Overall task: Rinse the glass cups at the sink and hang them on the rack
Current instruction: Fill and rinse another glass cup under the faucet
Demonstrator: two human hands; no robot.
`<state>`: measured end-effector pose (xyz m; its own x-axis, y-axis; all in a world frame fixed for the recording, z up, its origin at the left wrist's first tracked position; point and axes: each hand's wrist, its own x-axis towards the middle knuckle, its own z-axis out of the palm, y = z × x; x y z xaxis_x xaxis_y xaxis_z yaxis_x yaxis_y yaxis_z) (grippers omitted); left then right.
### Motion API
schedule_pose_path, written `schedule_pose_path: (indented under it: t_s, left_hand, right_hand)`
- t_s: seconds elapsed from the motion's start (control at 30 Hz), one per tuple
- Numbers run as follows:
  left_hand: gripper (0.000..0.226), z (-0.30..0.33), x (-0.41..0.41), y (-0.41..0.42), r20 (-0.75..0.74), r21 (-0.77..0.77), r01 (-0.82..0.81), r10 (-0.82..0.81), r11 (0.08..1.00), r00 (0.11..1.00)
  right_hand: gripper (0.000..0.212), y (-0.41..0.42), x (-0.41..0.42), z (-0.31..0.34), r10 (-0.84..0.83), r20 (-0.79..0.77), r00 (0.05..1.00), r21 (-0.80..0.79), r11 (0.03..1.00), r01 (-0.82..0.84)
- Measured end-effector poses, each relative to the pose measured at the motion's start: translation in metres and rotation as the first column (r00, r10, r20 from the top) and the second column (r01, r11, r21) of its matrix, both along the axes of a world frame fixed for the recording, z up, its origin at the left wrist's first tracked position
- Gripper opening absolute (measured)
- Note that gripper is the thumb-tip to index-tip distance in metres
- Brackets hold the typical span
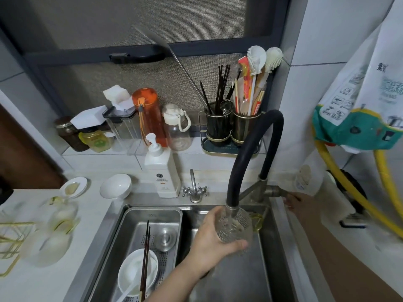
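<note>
My left hand (pixel 212 238) grips a textured glass cup (pixel 236 227) and holds it under the nozzle of the black hose faucet (pixel 234 184), over the steel sink (pixel 268 269). Water runs into the cup. Off to the right, my right hand (pixel 297 203) reaches to the faucet's metal handle (pixel 275 191) and its fingers rest on it. Several glass cups (pixel 58 225) hang blurred on the gold wire rack (pixel 13 243) at the left edge of the counter.
A drain tray (pixel 152 216) in the sink's left half holds a white bowl (pixel 137 271), a spoon, chopsticks (pixel 145 258) and a metal strainer plug. A soap bottle (pixel 162 173), a small tap, white bowls and bottles stand behind. A yellow hose (pixel 349 192) hangs at right.
</note>
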<state>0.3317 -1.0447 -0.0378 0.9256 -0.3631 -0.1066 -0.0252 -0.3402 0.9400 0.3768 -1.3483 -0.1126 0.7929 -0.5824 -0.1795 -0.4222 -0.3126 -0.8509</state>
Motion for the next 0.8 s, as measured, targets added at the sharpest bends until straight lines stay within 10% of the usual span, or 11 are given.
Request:
schedule_pose_path:
  t_s: [0.27, 0.43, 0.6, 0.8]
  left_hand:
    - [0.088, -0.009, 0.001, 0.002, -0.035, 0.05, 0.013, -0.011, 0.999, 0.999]
    - [0.06, -0.013, 0.002, 0.01, -0.26, -0.056, -0.065, 0.049, 0.996, 0.964]
    - [0.065, -0.008, 0.007, 0.019, -0.624, -0.121, -0.191, 0.075, 0.974, 0.778]
    - [0.084, -0.017, 0.012, 0.02, -0.858, -0.148, -0.149, -0.052, 0.978, 0.512]
  right_hand:
    - [0.01, 0.104, -0.072, 0.05, 0.034, 0.114, 0.993, 0.168, 0.984, -0.053]
    - [0.045, 0.16, -0.097, 0.05, 0.198, 0.117, 0.973, 0.347, 0.91, -0.226]
    - [0.034, 0.181, -0.088, 0.044, 0.34, 0.072, 0.938, 0.195, 0.917, -0.347]
    - [0.084, 0.19, -0.071, 0.055, 0.397, 0.1, 0.912, -0.068, 0.917, -0.392]
